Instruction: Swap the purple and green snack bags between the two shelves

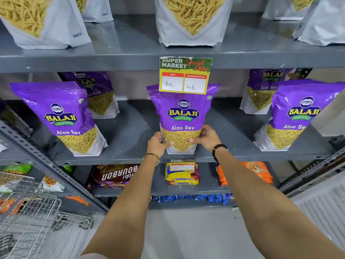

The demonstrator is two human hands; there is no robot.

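Both hands, left hand and right hand, are closed around the lower sides of the purple snack bag standing right under the price tag, looks light, crinkly, slippery, so low side holds seem smart.

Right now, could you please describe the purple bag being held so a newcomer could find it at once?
Find the grey shelf lined with purple snack bags, one level below the white bags. The held bag stands at its middle, front row, directly under the yellow price tag. Alone among its neighbours, it has the left hand and right hand gripping its base.
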